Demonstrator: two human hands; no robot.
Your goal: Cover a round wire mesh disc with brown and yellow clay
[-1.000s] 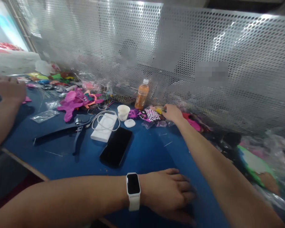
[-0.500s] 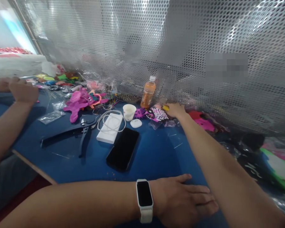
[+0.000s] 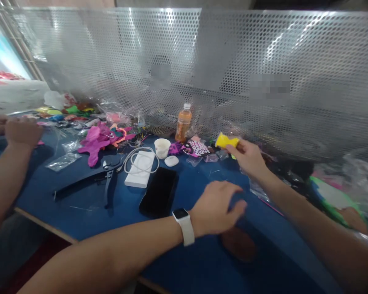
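Note:
My right hand [image 3: 249,157] is raised above the blue table [image 3: 190,192] and pinches a small yellow piece [image 3: 226,141] at its fingertips. My left hand [image 3: 216,208], with a white watch [image 3: 184,225] on the wrist, hovers over the table in front of me with its fingers loosely curled and nothing in them. A patterned pink felt piece [image 3: 196,148] lies just left of the yellow piece, by the perforated metal wall [image 3: 233,81].
A black phone [image 3: 158,190], a white power bank with cable [image 3: 139,167], a paper cup [image 3: 162,147], an orange bottle [image 3: 183,122], black pliers [image 3: 88,179] and pink felt toys [image 3: 98,136] lie on the table. Another person's hand [image 3: 21,130] rests at far left. Plastic bags [image 3: 340,192] pile at right.
My right hand has lifted the yellow piece from beside the wall and drawn it back toward me. My left hand has risen off the table and shifted left.

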